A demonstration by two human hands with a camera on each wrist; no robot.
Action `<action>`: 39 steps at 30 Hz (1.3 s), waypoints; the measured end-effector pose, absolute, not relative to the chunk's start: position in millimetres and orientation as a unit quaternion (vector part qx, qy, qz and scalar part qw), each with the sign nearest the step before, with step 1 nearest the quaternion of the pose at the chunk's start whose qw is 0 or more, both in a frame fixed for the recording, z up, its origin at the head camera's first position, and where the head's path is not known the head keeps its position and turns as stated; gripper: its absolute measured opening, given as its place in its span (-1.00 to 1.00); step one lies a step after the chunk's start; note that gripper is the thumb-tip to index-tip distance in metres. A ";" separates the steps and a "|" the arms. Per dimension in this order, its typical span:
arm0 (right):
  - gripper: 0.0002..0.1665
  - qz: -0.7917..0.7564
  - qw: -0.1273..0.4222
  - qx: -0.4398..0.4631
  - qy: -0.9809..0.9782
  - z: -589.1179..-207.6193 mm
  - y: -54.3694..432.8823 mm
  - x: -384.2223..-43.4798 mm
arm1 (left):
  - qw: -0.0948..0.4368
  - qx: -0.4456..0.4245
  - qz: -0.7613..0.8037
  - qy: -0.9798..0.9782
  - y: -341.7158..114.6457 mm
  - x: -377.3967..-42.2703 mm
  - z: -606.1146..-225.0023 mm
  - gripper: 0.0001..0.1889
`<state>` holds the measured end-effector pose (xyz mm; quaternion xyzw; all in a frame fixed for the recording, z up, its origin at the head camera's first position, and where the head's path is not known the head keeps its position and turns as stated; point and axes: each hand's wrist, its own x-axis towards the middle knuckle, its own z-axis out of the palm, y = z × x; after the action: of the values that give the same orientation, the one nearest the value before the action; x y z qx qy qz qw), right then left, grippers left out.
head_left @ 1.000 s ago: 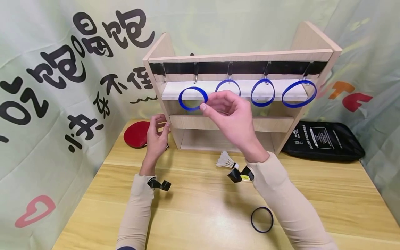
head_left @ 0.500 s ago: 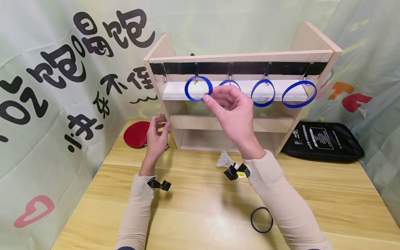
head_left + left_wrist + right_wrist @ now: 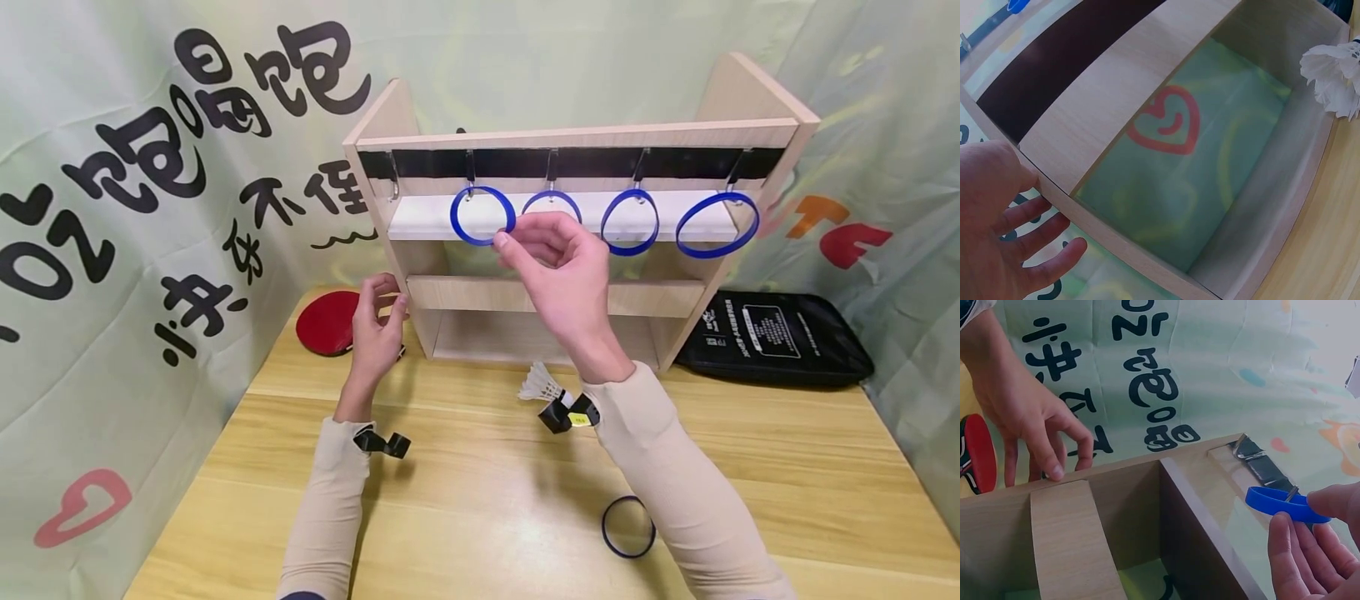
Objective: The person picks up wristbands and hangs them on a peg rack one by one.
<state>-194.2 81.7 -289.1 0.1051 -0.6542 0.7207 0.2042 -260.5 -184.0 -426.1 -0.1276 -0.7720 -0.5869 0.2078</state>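
My right hand (image 3: 564, 271) pinches a thin blue ring (image 3: 1263, 500) by its edge between thumb and fingers. The ring is at the second metal hook (image 3: 470, 167) from the left, and the hook's tip shows within its opening. Three more blue rings hang from the hooks to the right, one partly behind my hand. Nothing hangs on the leftmost hook (image 3: 394, 185). My left hand (image 3: 377, 329) rests against the left side panel of the wooden rack (image 3: 555, 296); in the left wrist view its fingers (image 3: 1054, 262) are spread along the outside.
Another blue ring (image 3: 604, 527) lies on the table (image 3: 480, 500) near my right forearm. A shuttlecock (image 3: 540, 383) lies before the rack. The red table-tennis bat (image 3: 326, 323) is left of it, and a black case (image 3: 776, 337) lies at the right.
My right hand has lifted the blue ring up and to the right, to the second hook, then shifted slightly further right. The left hand has stayed in place.
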 end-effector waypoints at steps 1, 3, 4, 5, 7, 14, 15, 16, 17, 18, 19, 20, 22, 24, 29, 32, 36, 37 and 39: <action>-0.77 0.719 0.203 0.104 -0.657 -290.0 82.1 -193.7 | 0.209 -0.127 -0.587 -0.772 -183.9 -260.8 -426.5 -0.67; -0.75 0.715 0.202 0.101 -0.661 -291.9 82.8 -192.6 | 0.208 -0.128 -0.588 -0.771 -184.0 -260.7 -426.5 -0.67; -0.75 0.713 0.202 0.099 -0.664 -292.8 83.2 -192.0 | 0.208 -0.127 -0.587 -0.772 -184.0 -261.0 -426.8 -0.67; -0.74 0.712 0.202 0.098 -0.666 -293.6 83.6 -191.5 | 0.208 -0.128 -0.587 -0.772 -184.0 -261.1 -426.8 -0.67; -0.74 0.710 0.202 0.097 -0.667 -295.1 84.1 -190.6 | 0.208 -0.127 -0.586 -0.773 -184.0 -261.4 -427.1 -0.67; -0.73 0.710 0.210 0.102 -0.664 -298.7 83.8 -187.0 | 0.209 -0.127 -0.591 -0.769 -183.9 -261.5 -425.8 -0.69; -0.72 0.711 0.210 0.103 -0.663 -299.2 83.6 -186.5 | 0.208 -0.127 -0.591 -0.769 -183.8 -261.2 -425.5 -0.69; -0.72 0.711 0.211 0.105 -0.662 -299.6 83.6 -185.9 | 0.209 -0.127 -0.591 -0.769 -183.8 -260.9 -425.3 -0.70; -0.72 0.712 0.211 0.106 -0.661 -300.2 83.7 -185.5 | 0.208 -0.127 -0.591 -0.769 -184.0 -260.6 -425.1 -0.70; -0.72 0.712 0.211 0.108 -0.661 -300.7 83.9 -185.1 | 0.208 -0.127 -0.591 -0.769 -184.0 -260.4 -425.1 -0.69; -0.72 0.712 0.211 0.108 -0.661 -301.4 84.2 -184.6 | 0.208 -0.127 -0.591 -0.769 -184.1 -260.2 -424.9 -0.69; -0.72 0.711 0.211 0.108 -0.661 -302.2 84.6 -184.1 | 0.208 -0.128 -0.592 -0.768 -184.1 -259.9 -424.9 -0.69; -0.73 0.712 0.211 0.109 -0.661 -304.1 85.9 -183.1 | 0.207 -0.126 -0.590 -0.770 -184.1 -260.0 -424.9 -0.69; -0.73 0.711 0.210 0.110 -0.662 -306.2 87.4 -182.2 | 0.207 -0.126 -0.592 -0.769 -183.9 -259.8 -424.3 -0.69; -0.75 0.709 0.208 0.117 -0.664 -310.7 91.9 -180.0 | 0.205 -0.128 -0.594 -0.767 -183.7 -260.3 -423.5 -0.68; -0.77 0.706 0.204 0.115 -0.668 -312.3 94.4 -177.6 | 0.205 -0.127 -0.592 -0.769 -183.6 -259.8 -423.5 -0.69; -0.79 0.701 0.195 0.109 -0.677 -315.0 98.7 -172.7 | 0.205 -0.126 -0.590 -0.771 -183.3 -259.1 -423.7 -0.69; -0.79 0.698 0.193 0.107 -0.682 -315.9 100.1 -171.3 | 0.206 -0.126 -0.591 -0.770 -183.1 -259.1 -423.8 -0.69; -0.79 0.690 0.190 0.105 -0.691 -317.7 103.0 -168.1 | 0.206 -0.126 -0.591 -0.770 -183.3 -259.4 -424.3 -0.69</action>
<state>-168.1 103.0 -317.7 0.1048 -0.6906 0.6899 0.1902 -259.4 -183.3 -424.3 -0.1259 -0.7698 -0.5907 0.2063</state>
